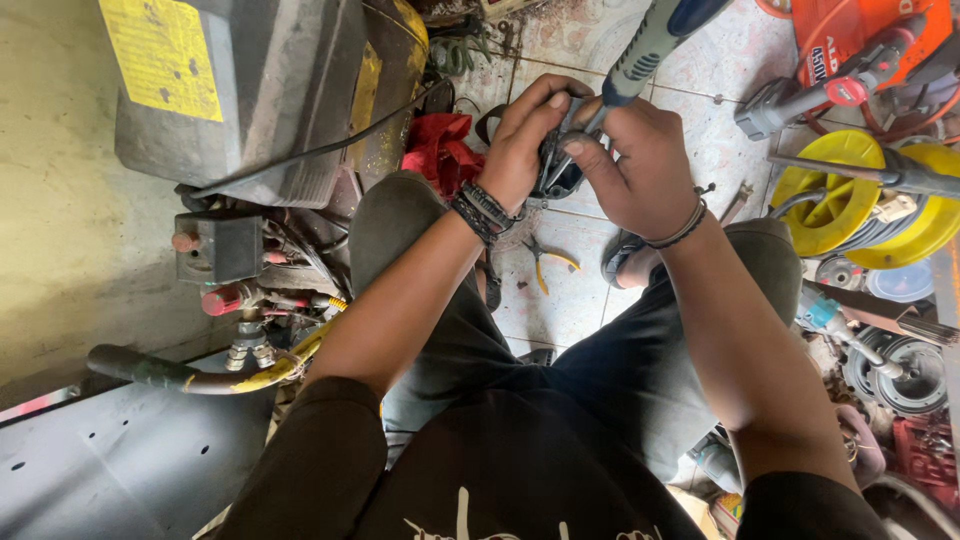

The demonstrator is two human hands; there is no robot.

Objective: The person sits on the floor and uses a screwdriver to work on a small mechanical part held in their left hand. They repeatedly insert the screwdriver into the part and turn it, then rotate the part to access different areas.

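Both hands meet over the tiled floor [580,290]: the left hand [525,140] grasps a small dark part [556,172], the right hand [640,160] grips a grey-handled screwdriver [640,50] against it.

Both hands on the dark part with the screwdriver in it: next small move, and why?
Probably hold steady with the left hand and turn the screwdriver in the right hand. Its tip already meets the dark part, which both hands clasp above the floor tiles. The fastener itself is hidden.
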